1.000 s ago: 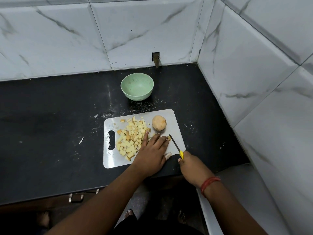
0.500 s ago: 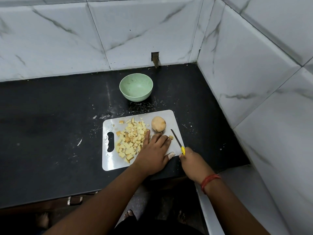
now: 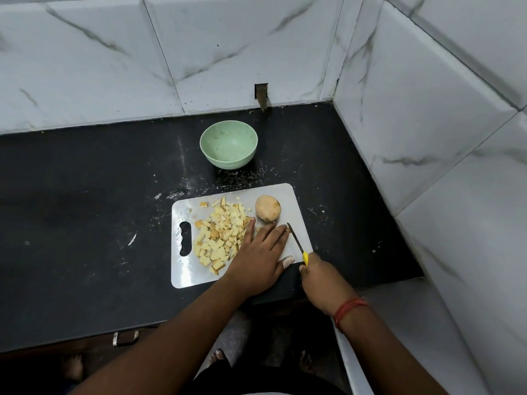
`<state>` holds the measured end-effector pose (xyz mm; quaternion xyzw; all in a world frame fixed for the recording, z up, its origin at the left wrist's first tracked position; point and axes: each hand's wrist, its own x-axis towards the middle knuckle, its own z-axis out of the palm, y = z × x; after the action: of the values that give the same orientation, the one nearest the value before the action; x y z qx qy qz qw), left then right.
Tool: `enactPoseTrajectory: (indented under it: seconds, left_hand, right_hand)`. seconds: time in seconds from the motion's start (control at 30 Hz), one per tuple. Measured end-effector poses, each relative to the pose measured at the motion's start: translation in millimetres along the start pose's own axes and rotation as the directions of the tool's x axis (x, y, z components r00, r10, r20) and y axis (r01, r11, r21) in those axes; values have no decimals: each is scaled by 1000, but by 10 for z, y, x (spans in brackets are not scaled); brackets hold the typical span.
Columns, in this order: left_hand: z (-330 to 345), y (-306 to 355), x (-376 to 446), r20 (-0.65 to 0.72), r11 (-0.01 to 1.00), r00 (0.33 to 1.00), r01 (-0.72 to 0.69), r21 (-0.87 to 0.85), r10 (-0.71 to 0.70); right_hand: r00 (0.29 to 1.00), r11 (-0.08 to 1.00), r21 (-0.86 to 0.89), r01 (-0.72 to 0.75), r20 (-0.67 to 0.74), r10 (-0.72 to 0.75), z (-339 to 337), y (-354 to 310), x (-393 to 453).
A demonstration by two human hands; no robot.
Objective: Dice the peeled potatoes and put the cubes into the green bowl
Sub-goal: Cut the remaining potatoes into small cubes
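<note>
At the bottom of the frame two forearms reached up from the lower edge. The right hand, in the lower right of centre with a red thread around its wrist, gripped the yellow handle of a small knife, its fingers curled around it; the blade pointed up and left, its tip near the left fingertips. The left hand lay flat on the white cutting board, fingers straight and close together, pressing down on something beneath them, probably a piece of potato, though the hand hid most of it. Just left of that hand, in the middle of the board, lay a heap of potato cubes. Above the fingertips, at the board's upper right, sat a whole peeled potato. Further up, on the black counter, stood the green bowl, holding no cubes. White marble-patterned tiles filled the top and right of the frame.
</note>
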<state>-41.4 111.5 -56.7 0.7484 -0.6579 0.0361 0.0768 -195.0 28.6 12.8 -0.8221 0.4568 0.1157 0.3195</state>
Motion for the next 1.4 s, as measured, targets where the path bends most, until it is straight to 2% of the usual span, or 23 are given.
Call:
enactPoseTrajectory:
  seconds: [0.27, 0.47, 0.7, 0.77, 0.93, 1.0, 1.1, 1.23, 1.4]
  left_hand:
    - [22, -16, 0, -35, 1000, 999, -9, -15, 8]
    - [22, -12, 4, -72, 1000, 997, -12, -7, 12]
    - [-13, 40, 27, -53, 999, 998, 26, 29, -24]
    - [-31, 62, 24, -43, 998, 998, 37, 44, -35]
    - [-66, 95, 27, -101, 999, 995, 18, 46, -13]
    - [-81, 111, 69, -121, 998, 991, -61, 15, 63]
    - [-67, 142, 150, -77, 987, 984, -160, 27, 162]
    - [-45, -18, 70, -18, 997, 999, -45, 58, 46]
    - [-124, -279, -183, -66, 994, 998, 18, 112, -10]
  right_hand:
    - [1000, 1000, -12, -5, -1, 5, 14, -23, 9]
    - [997, 999, -23, -34, 74, 36, 3, -51, 65]
    - [991, 998, -47, -32, 128, 38, 26, 72, -103]
    - [989, 999, -8, -50, 139, 51, -3, 112, -183]
    - [999, 991, 135, -19, 35, 14, -215, 115, -250]
    - [999, 982, 191, 1, -32, 5, -293, 120, -210]
    - [997, 968, 252, 4, -73, 14, -356, 144, -160]
    - [1000, 965, 264, -1, -29, 9, -362, 148, -167]
    - [999, 954, 298, -17, 33, 8, -370, 125, -174]
